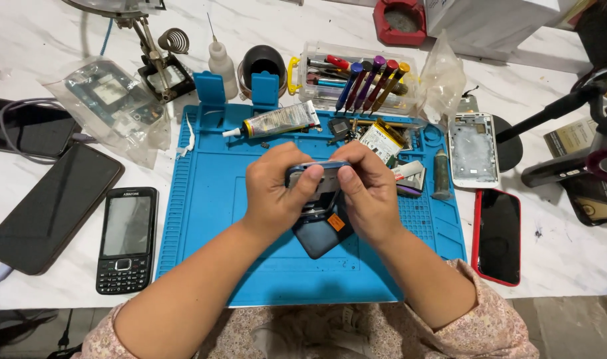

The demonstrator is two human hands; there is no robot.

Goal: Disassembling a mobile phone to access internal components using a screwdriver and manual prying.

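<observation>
Left hand (275,193) and right hand (368,194): both closed on small phone body (314,174), held above blue mat (203,219), centre. Loose dark panel (323,234) beneath. Risk: prying thumbs slipping, frame likely cracking or dropping onto panel

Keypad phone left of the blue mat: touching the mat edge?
Apart. The head view shows a strip of white table between the black keypad phone and the blue mat.

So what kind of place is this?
Most likely a phone repair bench: a blue repair mat, a box of small screwdrivers, and several phones lying around, including a keypad phone.
</observation>
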